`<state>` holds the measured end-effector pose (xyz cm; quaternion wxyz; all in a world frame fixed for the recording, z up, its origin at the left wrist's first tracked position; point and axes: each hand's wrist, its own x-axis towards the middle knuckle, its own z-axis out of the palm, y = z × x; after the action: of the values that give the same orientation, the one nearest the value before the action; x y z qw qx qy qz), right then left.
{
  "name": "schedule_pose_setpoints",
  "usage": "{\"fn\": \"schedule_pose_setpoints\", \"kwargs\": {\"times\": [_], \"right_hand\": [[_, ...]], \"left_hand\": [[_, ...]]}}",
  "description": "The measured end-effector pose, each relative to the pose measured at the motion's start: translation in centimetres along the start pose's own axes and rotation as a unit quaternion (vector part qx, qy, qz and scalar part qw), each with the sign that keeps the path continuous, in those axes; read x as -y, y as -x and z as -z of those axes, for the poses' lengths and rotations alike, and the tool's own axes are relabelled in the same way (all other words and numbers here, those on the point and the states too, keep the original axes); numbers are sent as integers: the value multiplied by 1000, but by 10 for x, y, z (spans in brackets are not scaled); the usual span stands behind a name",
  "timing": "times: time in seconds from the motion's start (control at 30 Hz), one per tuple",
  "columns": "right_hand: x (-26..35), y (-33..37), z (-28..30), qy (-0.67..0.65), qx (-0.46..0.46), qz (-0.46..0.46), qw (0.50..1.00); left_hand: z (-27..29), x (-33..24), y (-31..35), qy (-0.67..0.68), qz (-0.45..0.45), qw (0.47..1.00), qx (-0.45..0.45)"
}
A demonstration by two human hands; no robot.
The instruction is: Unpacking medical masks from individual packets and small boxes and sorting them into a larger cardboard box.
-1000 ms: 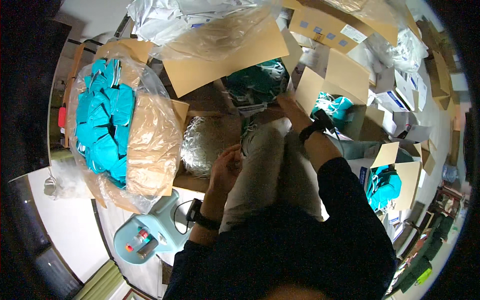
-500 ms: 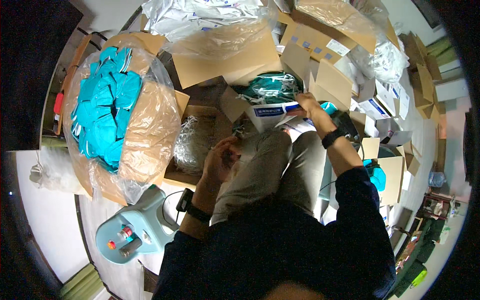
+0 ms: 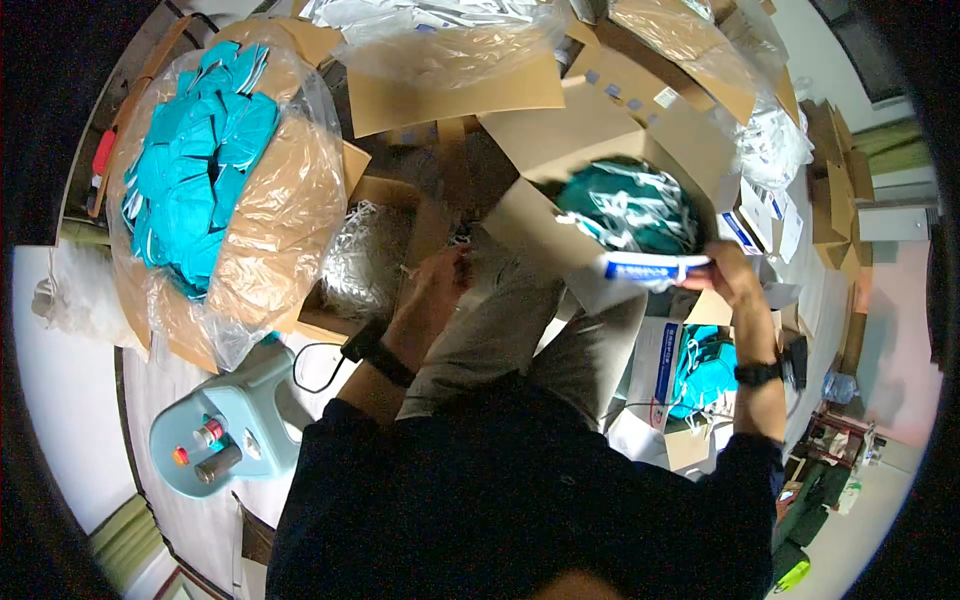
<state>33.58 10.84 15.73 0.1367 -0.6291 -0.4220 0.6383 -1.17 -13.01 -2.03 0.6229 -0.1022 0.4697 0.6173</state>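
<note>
Near your lap, your left hand [image 3: 440, 285] is curled over your left knee, fingers bent around something too small to tell. Farther right, your right hand [image 3: 725, 275] is raised with the wrist cocked, pinched shut on a flat white packet with a blue band [image 3: 650, 268]. Just beyond it, a cardboard box [image 3: 560, 225] holds dark green masks with white loops [image 3: 625, 205].
</note>
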Motion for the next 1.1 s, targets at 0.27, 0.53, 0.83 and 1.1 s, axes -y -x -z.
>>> {"fn": "schedule_pose_setpoints", "kwargs": {"times": [0.27,0.53,0.83,1.1], "right_hand": [[-59,119,57,-79,-10,38,996],[-123,164,21,-163,-75,85,980],[-127,182,-81,-249,-54,90,963],[-205,156,-123,-154,-13,176,972]], "left_hand": [[7,28,-94,65,16,996,60],[-96,-57,-134,-67,14,985,161],[-88,-153,-27,-257,-464,843,88],[-145,-81,87,-665,-425,599,136]]}}
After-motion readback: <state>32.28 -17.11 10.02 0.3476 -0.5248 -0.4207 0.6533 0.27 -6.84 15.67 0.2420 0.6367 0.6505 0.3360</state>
